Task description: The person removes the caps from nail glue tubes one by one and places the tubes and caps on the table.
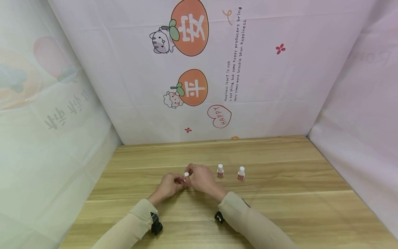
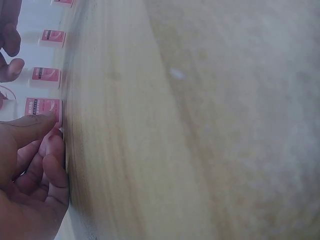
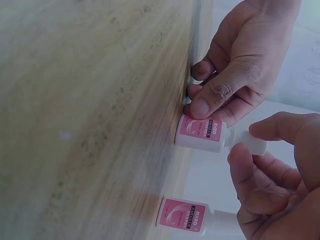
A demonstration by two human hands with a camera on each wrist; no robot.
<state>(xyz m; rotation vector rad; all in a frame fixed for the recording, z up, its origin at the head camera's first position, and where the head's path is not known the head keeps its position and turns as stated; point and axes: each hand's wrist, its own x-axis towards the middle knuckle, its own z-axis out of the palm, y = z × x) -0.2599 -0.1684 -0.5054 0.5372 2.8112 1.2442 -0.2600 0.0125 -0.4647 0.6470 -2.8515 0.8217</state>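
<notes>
A small nail glue bottle point(image 3: 201, 134) with a pink label and white cap stands upright on the wooden table. My left hand point(image 1: 169, 185) pinches its body low down, thumb across the label in the right wrist view. Around the white cap point(image 3: 256, 143) curl the thumb and fingertips of my right hand point(image 1: 202, 178). A second matching bottle point(image 3: 182, 215) stands close by, its cap partly covered by the right hand's fingers in the right wrist view.
Two more bottles of the kind, a nearer-to-hand one point(image 1: 220, 171) and another farther right point(image 1: 241, 173), stand right of my hands. A printed white cloth point(image 1: 264, 86) rises behind the table point(image 1: 280, 207), with pale cloth walls at both sides.
</notes>
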